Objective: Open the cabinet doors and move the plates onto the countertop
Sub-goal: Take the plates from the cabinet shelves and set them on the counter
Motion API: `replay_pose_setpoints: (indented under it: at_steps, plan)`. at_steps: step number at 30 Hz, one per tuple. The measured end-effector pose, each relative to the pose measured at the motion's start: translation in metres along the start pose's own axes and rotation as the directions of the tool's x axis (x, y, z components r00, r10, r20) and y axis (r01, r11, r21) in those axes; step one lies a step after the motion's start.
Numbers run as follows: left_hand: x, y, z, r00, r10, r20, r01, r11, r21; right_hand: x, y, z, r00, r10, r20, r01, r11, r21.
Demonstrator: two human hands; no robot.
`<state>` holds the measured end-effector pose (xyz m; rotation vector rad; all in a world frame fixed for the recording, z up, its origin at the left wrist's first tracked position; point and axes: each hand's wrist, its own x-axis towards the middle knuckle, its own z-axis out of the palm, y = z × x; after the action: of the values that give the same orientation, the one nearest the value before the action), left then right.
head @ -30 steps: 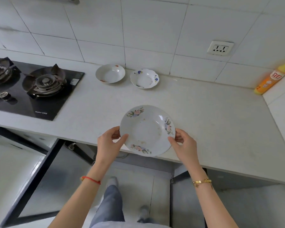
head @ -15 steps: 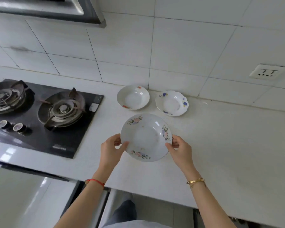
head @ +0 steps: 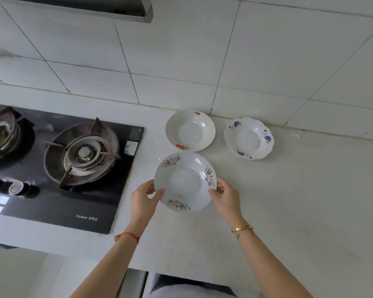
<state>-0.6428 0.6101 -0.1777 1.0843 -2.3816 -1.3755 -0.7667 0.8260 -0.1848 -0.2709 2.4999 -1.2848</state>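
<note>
Plate (head: 184,181), pale with pink floral sprays on its rim, held level above the tabletop (head: 289,201) by both hands: left hand (head: 143,200) grasping the left rim, thumb on top; right hand (head: 226,196) grasping the right rim likewise. Whether its base already touches the surface cannot be told. It sits just in front of plate 2 (head: 190,130), white with red motifs, their rims appearing close or overlapping from this angle; plate 3 (head: 249,137), scalloped with blue flowers, lies to the right of plate 2, apart from it, near the wall (head: 181,61).

Step in hand, as judged: setting down the 3rd plate. The next move calls for lowering it flat without striking the rim of plate 2, then letting go with both hands together. Whether more plates remain in the cabinet is not shown.

Surface: pale speckled stone, matte, with ample bare room to the right. A black glass gas hob (head: 58,164) is set in at the left, its edge near the left hand. The wall is tiled in large white tiles; a hood edge (head: 125,11) shows at top.
</note>
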Motion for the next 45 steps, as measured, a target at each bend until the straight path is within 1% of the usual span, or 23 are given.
replay_pose_setpoints:
  at_steps: [4,9,12,24,30,33,39,42,45]
  plan:
    - [0.01,-0.016,-0.006,0.999,-0.04,0.012,0.04,0.999,-0.011,0.006,-0.002,0.02,1.0,-0.006,0.023,0.006,1.0,-0.011]
    - [0.02,-0.03,-0.014,0.999,-0.041,0.011,0.041,0.999,-0.006,0.003,-0.003,0.04,1.0,0.001,0.032,0.0,1.0,-0.02]
    - [0.024,-0.035,-0.019,0.998,-0.058,0.037,0.058,0.998,-0.001,0.001,-0.001,0.048,0.999,0.0,0.035,0.002,0.999,-0.033]
    - [0.027,-0.041,-0.025,0.991,-0.084,0.1,0.081,0.996,0.032,-0.003,0.001,0.056,0.999,-0.026,0.019,0.028,0.996,-0.091]
    - [0.025,-0.034,-0.03,0.993,-0.072,0.095,0.058,0.988,0.142,-0.006,-0.002,0.049,0.999,-0.015,0.036,0.021,0.987,-0.157]
    - [0.019,-0.027,-0.036,0.997,-0.017,0.069,0.003,0.98,0.198,-0.01,-0.004,0.039,0.999,-0.034,0.011,0.035,0.974,-0.223]
    - [0.002,-0.009,-0.051,0.99,0.131,0.055,-0.141,0.956,0.258,-0.026,-0.01,0.006,0.985,-0.17,0.01,0.164,0.929,-0.331]
    - [-0.014,0.0,-0.056,0.977,0.207,0.042,-0.21,0.933,0.291,-0.042,-0.013,-0.013,0.97,-0.245,-0.015,0.222,0.903,-0.369]
    - [-0.033,0.008,-0.06,0.95,0.31,0.031,-0.302,0.892,0.337,-0.061,-0.012,-0.031,0.953,-0.297,-0.058,0.253,0.887,-0.386]
